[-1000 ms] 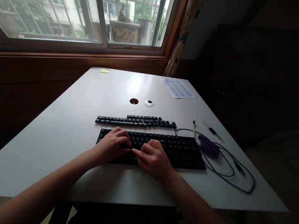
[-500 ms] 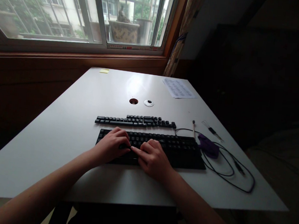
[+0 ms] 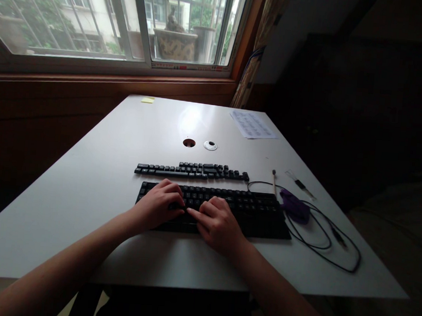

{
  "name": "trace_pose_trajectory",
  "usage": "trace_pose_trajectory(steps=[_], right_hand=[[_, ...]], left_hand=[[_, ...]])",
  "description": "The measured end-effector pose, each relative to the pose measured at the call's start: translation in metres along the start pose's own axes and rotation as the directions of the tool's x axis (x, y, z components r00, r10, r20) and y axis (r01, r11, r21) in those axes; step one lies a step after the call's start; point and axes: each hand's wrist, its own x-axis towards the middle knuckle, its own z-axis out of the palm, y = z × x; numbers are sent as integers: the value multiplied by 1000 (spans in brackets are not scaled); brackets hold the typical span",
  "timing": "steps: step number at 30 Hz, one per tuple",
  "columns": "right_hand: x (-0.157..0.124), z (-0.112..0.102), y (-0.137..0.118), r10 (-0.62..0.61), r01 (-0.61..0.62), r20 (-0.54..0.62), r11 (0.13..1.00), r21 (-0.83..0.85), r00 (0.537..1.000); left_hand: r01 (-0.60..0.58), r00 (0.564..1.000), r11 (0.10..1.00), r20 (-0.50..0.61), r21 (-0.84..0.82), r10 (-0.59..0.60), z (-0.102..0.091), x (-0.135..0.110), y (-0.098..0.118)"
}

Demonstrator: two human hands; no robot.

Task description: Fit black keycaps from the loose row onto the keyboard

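A black keyboard (image 3: 260, 223) lies on the white table, with keycaps along its upper rows and a bare dark lower part at the right. My left hand (image 3: 161, 202) rests over its left half, fingers curled and thumb drawn in towards them; whatever is between the tips is too dark to make out. From the right, my right hand (image 3: 217, 224) lies low over the middle of the keyboard, its index finger pointing at the left fingertips and the other fingers folded. Anything at its fingertips is hidden. Behind the keyboard, loose black keycaps (image 3: 191, 175) stand in rows.
On the right lie a purple cloth-like item (image 3: 295, 206), a coiled black cable (image 3: 358, 257), a thin brush (image 3: 274, 180) and a small wire-ended tool (image 3: 300, 184). Farther back are printed paper (image 3: 252, 124), a round grommet cover (image 3: 210, 146), a table hole (image 3: 189, 142) and a yellow note (image 3: 147, 100).
My right index fingertip has shifted slightly right, away from the left fingertips. My left hand stays almost where it was.
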Motion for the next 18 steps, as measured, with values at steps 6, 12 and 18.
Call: trace_pose_trajectory(steps=[6, 12, 18], right_hand=[[1, 1, -1, 7, -6, 8, 999, -34, 1000], [0, -2, 1, 7, -7, -16, 1000, -4, 1000], [-1, -5, 5, 121, -115, -130, 992, 59, 984]], left_hand=[[-2, 1000, 1000, 2, -3, 2, -1, 1, 1], [-1, 1000, 1000, 5, -1, 1, 0, -1, -2], [11, 1000, 999, 6, 33, -11, -1, 0, 5]])
